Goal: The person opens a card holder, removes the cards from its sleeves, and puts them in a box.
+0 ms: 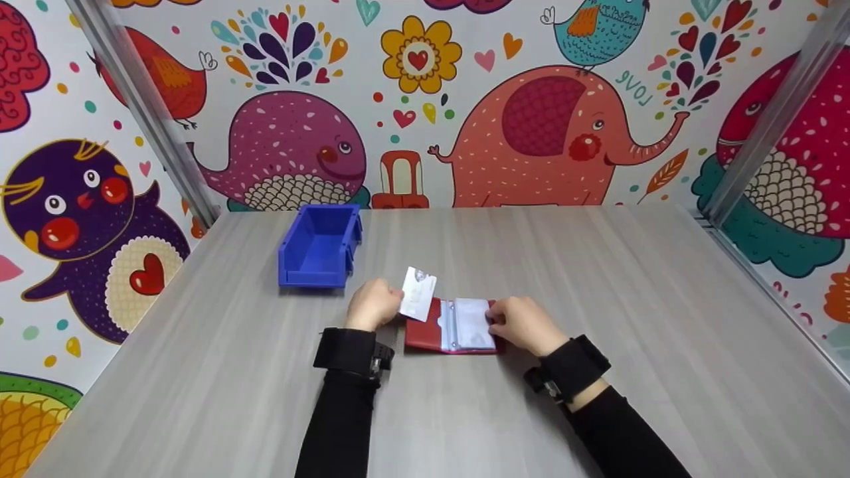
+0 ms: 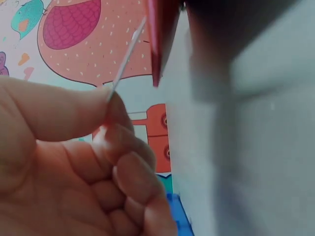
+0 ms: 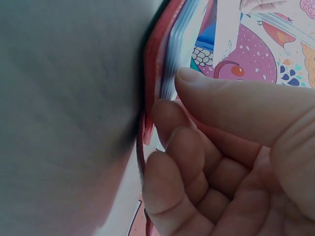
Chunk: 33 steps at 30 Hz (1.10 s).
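A red card holder (image 1: 423, 334) lies spread on the table, with clear plastic sleeves (image 1: 473, 323) inside. My left hand (image 1: 374, 303) pinches a white card (image 1: 418, 294) by its edge between thumb and fingers, tilted over the holder's left cover. In the left wrist view the card (image 2: 127, 58) shows edge-on beside the red cover (image 2: 160, 39). My right hand (image 1: 528, 324) grips the right edge of the sleeves. In the right wrist view its thumb (image 3: 236, 101) lies on the stacked sleeves (image 3: 181, 42), with curled fingers at the red cover (image 3: 156, 64).
A blue plastic bin (image 1: 319, 249) stands at the back left of the table (image 1: 597, 259). Printed cartoon panels (image 1: 412, 119) rise along the back and sides, with metal posts (image 1: 143, 113) at the corners.
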Each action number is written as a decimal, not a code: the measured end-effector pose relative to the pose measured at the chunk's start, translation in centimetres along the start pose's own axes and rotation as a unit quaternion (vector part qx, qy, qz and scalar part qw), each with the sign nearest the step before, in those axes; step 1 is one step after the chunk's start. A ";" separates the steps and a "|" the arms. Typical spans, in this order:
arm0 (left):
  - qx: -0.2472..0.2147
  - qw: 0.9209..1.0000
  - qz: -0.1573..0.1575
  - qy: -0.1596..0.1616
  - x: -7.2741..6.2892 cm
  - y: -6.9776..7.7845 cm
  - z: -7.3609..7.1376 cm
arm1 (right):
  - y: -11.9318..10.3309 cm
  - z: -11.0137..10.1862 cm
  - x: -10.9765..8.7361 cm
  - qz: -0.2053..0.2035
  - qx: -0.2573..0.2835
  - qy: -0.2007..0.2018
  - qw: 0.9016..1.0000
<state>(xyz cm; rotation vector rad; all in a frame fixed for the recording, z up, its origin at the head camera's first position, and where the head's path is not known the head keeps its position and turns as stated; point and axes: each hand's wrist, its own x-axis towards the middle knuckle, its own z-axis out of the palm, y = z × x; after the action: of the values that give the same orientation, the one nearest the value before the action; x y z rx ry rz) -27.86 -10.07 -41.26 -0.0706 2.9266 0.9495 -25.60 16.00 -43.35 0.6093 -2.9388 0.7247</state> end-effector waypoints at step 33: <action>-0.004 0.981 -0.036 0.190 1.3 -3.7 -6.1 | 0.2 0.1 0.1 -0.013 0.002 0.003 1.000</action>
<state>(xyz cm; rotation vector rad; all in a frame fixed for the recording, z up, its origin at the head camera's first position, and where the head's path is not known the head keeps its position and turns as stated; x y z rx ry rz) -29.20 -16.65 -38.62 -0.4001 3.2323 1.0388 -25.77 16.10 -43.48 0.6439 -2.9176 0.7296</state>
